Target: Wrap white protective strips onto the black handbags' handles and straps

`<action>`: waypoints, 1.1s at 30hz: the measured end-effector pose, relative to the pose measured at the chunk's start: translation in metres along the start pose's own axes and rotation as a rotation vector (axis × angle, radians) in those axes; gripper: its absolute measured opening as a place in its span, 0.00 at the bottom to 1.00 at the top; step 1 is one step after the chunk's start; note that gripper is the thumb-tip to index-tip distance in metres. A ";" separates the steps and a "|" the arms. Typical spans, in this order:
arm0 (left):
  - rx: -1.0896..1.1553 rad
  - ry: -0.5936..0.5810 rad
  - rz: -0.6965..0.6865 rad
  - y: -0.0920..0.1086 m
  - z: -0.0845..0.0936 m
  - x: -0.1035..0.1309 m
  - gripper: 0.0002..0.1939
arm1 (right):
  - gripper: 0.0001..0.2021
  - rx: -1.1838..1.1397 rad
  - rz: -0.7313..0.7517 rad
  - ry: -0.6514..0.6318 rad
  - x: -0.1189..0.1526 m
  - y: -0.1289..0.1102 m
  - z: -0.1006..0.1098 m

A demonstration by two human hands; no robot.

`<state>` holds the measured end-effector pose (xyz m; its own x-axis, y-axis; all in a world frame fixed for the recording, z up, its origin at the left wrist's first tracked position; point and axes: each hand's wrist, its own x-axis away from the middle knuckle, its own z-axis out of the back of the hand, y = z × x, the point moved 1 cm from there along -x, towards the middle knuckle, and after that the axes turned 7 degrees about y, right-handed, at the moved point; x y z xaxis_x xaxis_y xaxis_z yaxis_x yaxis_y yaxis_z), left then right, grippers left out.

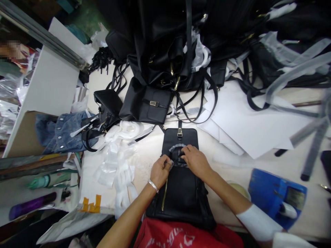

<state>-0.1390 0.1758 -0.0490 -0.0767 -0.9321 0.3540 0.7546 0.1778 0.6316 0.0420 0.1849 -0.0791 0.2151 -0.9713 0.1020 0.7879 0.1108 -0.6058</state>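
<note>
A black leather backpack lies in front of me, its flap with a gold buckle folded away from me. Between flap and body, the carry handle arches up, wrapped in clear plastic film. My left hand, with a silver bracelet at the wrist, is closed in a pinch on film at the handle's left end. From the other side, my right hand has its fingers curled closed on the handle's right part. The exact grip of the right fingertips is partly hidden.
More black bags are piled at the back. White foam strips lie to the left, near a denim garment. White paper sheets and film-wrapped straps lie right, with a blue bin nearer me.
</note>
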 end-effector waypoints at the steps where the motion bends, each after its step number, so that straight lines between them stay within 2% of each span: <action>1: -0.020 0.010 -0.017 0.001 -0.001 -0.001 0.05 | 0.08 -0.006 -0.032 -0.024 0.001 0.002 -0.003; 6: -0.137 0.025 -0.063 0.006 -0.014 -0.009 0.03 | 0.09 -0.154 0.018 -0.117 0.005 0.000 -0.020; 9: -0.212 0.009 -0.061 0.008 -0.024 -0.017 0.04 | 0.10 -0.232 0.043 -0.175 0.010 -0.004 -0.023; 12: -0.223 -0.058 -0.010 0.008 -0.029 -0.026 0.04 | 0.13 -0.259 -0.055 -0.093 0.021 -0.008 -0.016; 14: -0.179 -0.126 0.050 0.005 -0.028 -0.033 0.03 | 0.10 -0.260 -0.161 -0.013 0.032 -0.017 -0.012; 15: -0.153 -0.161 0.080 0.003 -0.027 -0.037 0.03 | 0.08 -0.298 -0.205 -0.024 0.038 -0.023 -0.013; 17: -0.108 -0.220 0.128 -0.001 -0.024 -0.043 0.01 | 0.07 -0.503 -0.305 -0.183 0.050 -0.040 -0.021; 19: -0.071 -0.254 0.171 -0.004 -0.023 -0.047 0.01 | 0.09 -0.834 -0.469 -0.362 0.058 -0.061 -0.037; 20: -0.051 -0.265 0.194 -0.004 -0.023 -0.048 0.02 | 0.12 -1.015 -0.560 -0.412 0.061 -0.073 -0.045; 22: -0.014 -0.266 0.232 -0.003 -0.024 -0.050 0.04 | 0.16 -1.339 -0.711 -0.429 0.062 -0.095 -0.062; 24: 0.021 -0.252 0.251 0.000 -0.024 -0.050 0.06 | 0.18 -1.539 -0.816 -0.401 0.061 -0.114 -0.075; 26: 0.067 -0.228 0.244 0.002 -0.016 -0.048 0.09 | 0.18 -1.583 -0.915 -0.358 0.060 -0.125 -0.082; 28: 0.117 -0.185 0.217 -0.001 0.001 -0.040 0.15 | 0.16 -1.564 -0.943 -0.312 0.057 -0.126 -0.080; 31: 0.246 -0.108 0.168 -0.018 0.031 -0.014 0.24 | 0.13 -1.627 -0.849 -0.243 0.045 -0.111 -0.061; 33: 0.479 -0.163 0.155 -0.034 0.044 0.009 0.25 | 0.12 -1.634 -0.796 -0.162 0.035 -0.097 -0.046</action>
<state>-0.1940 0.1753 -0.0369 -0.1168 -0.8293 0.5465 0.3859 0.4691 0.7943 -0.0534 0.1303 -0.0534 0.2389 -0.6454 0.7255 -0.5500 -0.7057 -0.4467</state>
